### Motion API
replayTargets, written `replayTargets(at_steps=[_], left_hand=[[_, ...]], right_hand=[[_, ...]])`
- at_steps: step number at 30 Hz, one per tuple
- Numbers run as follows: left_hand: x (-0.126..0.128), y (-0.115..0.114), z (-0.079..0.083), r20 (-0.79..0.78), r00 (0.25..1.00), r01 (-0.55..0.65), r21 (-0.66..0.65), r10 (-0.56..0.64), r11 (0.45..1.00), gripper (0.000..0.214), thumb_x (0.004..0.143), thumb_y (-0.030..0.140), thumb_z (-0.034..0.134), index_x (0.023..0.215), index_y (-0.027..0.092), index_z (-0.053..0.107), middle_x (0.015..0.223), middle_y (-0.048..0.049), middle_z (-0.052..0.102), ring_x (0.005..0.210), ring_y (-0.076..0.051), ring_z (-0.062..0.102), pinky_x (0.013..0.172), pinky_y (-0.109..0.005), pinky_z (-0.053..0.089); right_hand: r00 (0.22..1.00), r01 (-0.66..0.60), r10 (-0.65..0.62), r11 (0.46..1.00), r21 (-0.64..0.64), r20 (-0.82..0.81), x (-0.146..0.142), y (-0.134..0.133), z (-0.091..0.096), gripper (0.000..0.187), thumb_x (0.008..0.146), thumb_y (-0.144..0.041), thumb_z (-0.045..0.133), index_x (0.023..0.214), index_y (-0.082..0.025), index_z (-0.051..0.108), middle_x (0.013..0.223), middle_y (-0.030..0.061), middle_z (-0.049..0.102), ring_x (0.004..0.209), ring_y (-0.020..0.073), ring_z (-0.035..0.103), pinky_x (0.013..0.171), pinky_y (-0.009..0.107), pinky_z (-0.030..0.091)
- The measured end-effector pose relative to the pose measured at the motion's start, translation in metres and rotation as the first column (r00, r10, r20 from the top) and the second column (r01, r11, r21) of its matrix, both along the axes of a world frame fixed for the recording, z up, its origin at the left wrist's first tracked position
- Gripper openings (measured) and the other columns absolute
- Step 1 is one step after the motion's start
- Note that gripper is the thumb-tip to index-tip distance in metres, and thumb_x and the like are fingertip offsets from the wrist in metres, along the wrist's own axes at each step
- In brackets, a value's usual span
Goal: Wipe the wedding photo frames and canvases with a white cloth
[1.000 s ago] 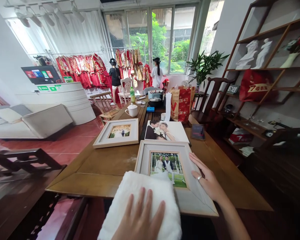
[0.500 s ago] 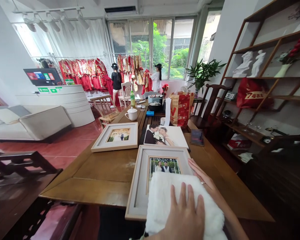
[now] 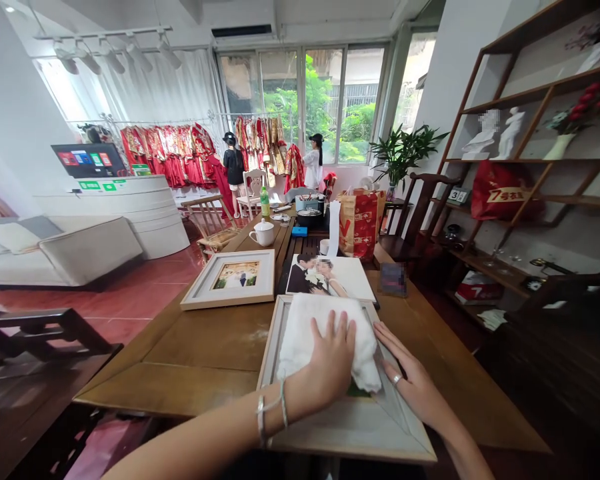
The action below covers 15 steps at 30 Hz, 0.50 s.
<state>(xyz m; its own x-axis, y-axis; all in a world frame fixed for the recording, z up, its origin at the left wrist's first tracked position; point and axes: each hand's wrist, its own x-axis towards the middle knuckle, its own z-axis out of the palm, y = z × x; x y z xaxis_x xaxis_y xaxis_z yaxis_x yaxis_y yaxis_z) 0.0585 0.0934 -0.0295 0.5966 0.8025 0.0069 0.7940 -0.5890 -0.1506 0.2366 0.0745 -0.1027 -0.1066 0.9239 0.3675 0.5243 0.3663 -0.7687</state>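
Observation:
My left hand (image 3: 333,357), with bracelets at the wrist, lies with spread fingers on a folded white towel (image 3: 297,333). The towel rests on a light wooden picture frame (image 3: 330,437) at the near side of the table and hides most of its photo. Along the frame's right border lies my right hand (image 3: 413,380), a ring on one finger, its fingers stretched out and touching the edge. Beyond it are a large unframed photo print (image 3: 353,277) of a couple and, to the left, a second framed picture (image 3: 237,275).
The wooden table (image 3: 200,353) also carries a white lidded cup (image 3: 264,233), a green bottle (image 3: 265,201), a blue box (image 3: 299,232) and a red-and-tan paper bag (image 3: 363,223). Chairs and a shelf (image 3: 525,163) stand around. Two people are at the garment racks behind.
My left hand has slid the towel away from me and leftward, up the frame, covering the photo. The frame's lower part now shows. My right hand stays at the right edge.

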Motion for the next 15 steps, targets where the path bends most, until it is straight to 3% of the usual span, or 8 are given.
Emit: replayTargets(at_steps=[3, 5, 9, 12, 15], left_hand=[[-0.016, -0.032, -0.001, -0.02, 0.995, 0.093, -0.126, -0.096, 0.988, 0.07, 0.08, 0.025, 0.052, 0.141, 0.008, 0.023, 0.145, -0.0215, 0.022, 0.131, -0.04, 0.023, 0.095, -0.066, 0.031], [-0.029, -0.059, -0.008, -0.01, 0.985, 0.168, -0.181, -0.173, 0.969, 0.064, 0.081, 0.02, 0.05, 0.141, 0.012, 0.027, 0.143, -0.0187, 0.029, 0.128, -0.039, 0.03, 0.092, -0.063, 0.037], [-0.052, -0.09, -0.025, 0.011, 0.982, 0.188, -0.093, -0.188, 0.978, 0.063, 0.081, 0.0, 0.036, 0.139, 0.025, 0.032, 0.14, -0.0084, 0.038, 0.127, -0.032, 0.037, 0.093, -0.052, 0.042], [-0.058, -0.077, -0.024, -0.02, 0.995, 0.097, -0.134, -0.1, 0.986, 0.067, 0.078, 0.007, 0.043, 0.141, 0.02, 0.025, 0.144, -0.0124, 0.031, 0.13, -0.033, 0.03, 0.096, -0.055, 0.037], [-0.057, -0.038, -0.013, -0.039, 0.998, -0.057, -0.113, 0.053, 0.992, 0.079, 0.071, 0.015, 0.053, 0.142, 0.012, 0.02, 0.147, -0.0184, 0.021, 0.134, -0.035, 0.018, 0.101, -0.061, 0.024]], right_hand=[[0.997, -0.017, 0.016, 1.0, 0.003, 0.069, -0.002, 0.002, 0.003, 0.054, 0.083, -0.018, 0.043, 0.136, -0.028, 0.039, 0.145, 0.0037, 0.035, 0.135, 0.0201, 0.028, 0.112, 0.047, 0.022], [0.993, -0.029, 0.03, 1.0, -0.011, 0.11, -0.004, 0.005, 0.005, 0.057, 0.08, -0.013, 0.04, 0.135, -0.028, 0.04, 0.145, 0.0029, 0.036, 0.134, 0.0193, 0.03, 0.112, 0.046, 0.023], [0.99, -0.003, 0.008, 0.999, -0.036, 0.137, -0.008, 0.008, 0.005, 0.054, 0.08, -0.012, 0.038, 0.132, -0.025, 0.045, 0.141, 0.0049, 0.041, 0.133, 0.0204, 0.034, 0.112, 0.049, 0.023], [0.991, -0.005, 0.01, 0.999, -0.035, 0.133, -0.009, 0.007, 0.005, 0.049, 0.085, -0.019, 0.04, 0.133, -0.026, 0.043, 0.143, 0.004, 0.039, 0.134, 0.0218, 0.031, 0.112, 0.05, 0.023], [0.989, -0.04, 0.047, 0.998, -0.058, 0.141, -0.008, 0.004, 0.006, 0.047, 0.088, -0.023, 0.038, 0.135, -0.028, 0.04, 0.145, 0.0015, 0.035, 0.136, 0.0214, 0.027, 0.112, 0.048, 0.022]])
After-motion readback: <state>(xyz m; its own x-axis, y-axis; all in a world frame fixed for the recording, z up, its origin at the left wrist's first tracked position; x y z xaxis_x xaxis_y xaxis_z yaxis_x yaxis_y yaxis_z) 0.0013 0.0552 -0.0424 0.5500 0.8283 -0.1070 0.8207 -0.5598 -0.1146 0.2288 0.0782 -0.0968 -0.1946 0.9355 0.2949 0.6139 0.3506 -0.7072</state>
